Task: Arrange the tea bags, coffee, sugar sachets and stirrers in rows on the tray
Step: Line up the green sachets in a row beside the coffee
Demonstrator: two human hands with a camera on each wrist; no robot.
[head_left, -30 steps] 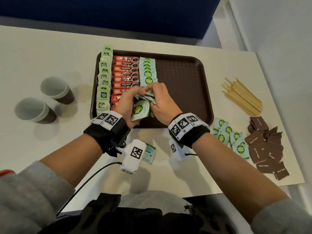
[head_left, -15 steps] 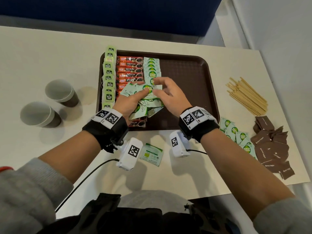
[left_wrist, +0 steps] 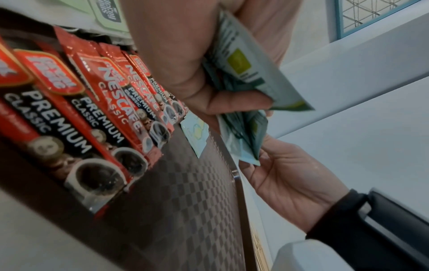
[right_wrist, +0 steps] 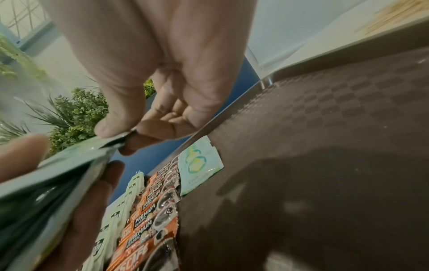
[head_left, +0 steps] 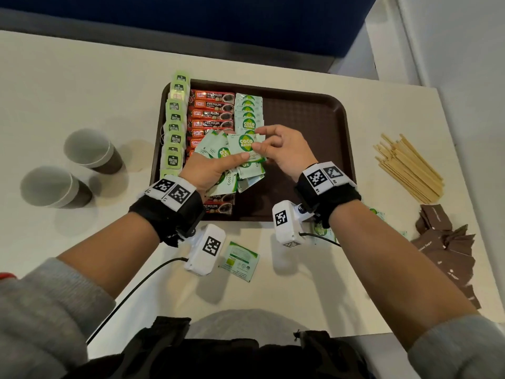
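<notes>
A brown tray [head_left: 322, 127] holds a column of green tea bags [head_left: 175, 127], a column of red coffee sticks [head_left: 211, 113] and a column of green-and-white sugar sachets [head_left: 248, 110]. Above the tray, my left hand [head_left: 210, 168] grips a fanned stack of sugar sachets [head_left: 232, 160]. My right hand [head_left: 278, 149] pinches the top sachet [head_left: 244, 146] of that stack between thumb and forefinger. The pinch shows in the right wrist view [right_wrist: 120, 135]. In the left wrist view the stack [left_wrist: 241, 77] sits in my left palm.
Wooden stirrers [head_left: 407, 168] lie right of the tray, with brown sugar sachets [head_left: 448, 242] nearer me. One green sachet [head_left: 239, 261] lies on the table in front of the tray, others under my right wrist. Two paper cups [head_left: 90, 150] [head_left: 52, 186] stand at the left.
Both hands have lifted the stack slightly away from me over the tray. The right hand has shifted from gripping the stack to pinching its top sachet.
</notes>
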